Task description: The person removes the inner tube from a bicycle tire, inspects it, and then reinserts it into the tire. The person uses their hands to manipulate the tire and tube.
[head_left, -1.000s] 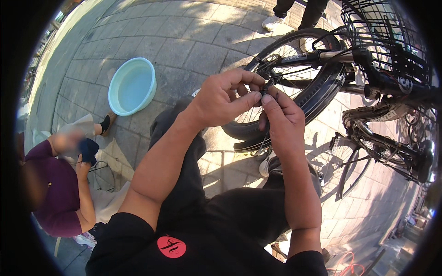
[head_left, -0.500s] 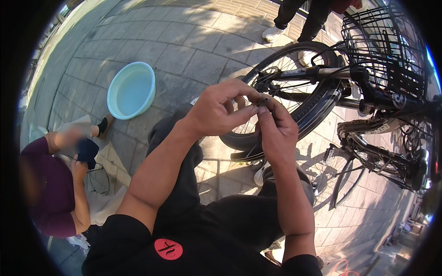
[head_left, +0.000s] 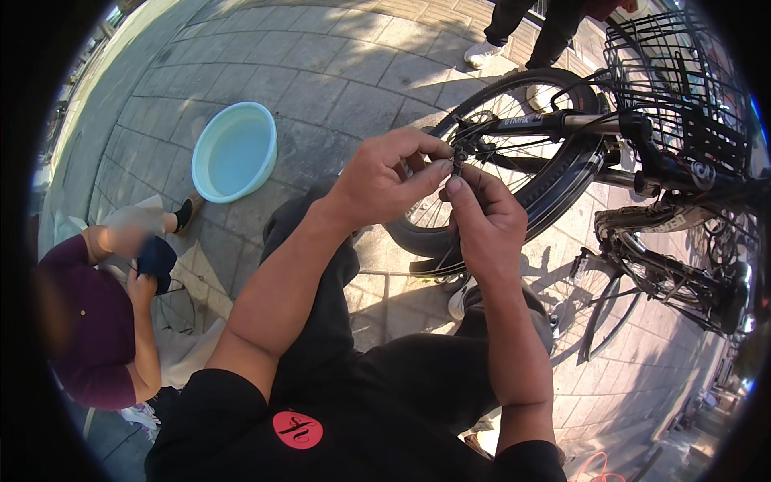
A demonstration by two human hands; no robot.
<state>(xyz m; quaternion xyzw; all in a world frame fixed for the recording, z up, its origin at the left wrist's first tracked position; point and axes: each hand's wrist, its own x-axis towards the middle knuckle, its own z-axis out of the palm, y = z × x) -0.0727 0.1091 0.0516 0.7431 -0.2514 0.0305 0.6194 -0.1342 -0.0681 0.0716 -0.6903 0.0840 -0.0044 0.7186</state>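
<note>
Sitting pinched between both hands [head_left: 491, 229], a small dark part [head_left: 458, 164].

dark small part [head_left: 458, 165], pale-blue basin [head_left: 201, 165], purple shirt [head_left: 96, 333]

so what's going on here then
A person in a black shirt works bare-handed beside a bicycle's wheel. The left hand and right hand meet in front of it, pinching a small dark part between them; its exact kind is too small to tell. A pale blue basin stands on the paving to the left, and near it someone in purple holds a dark blue item.
</note>
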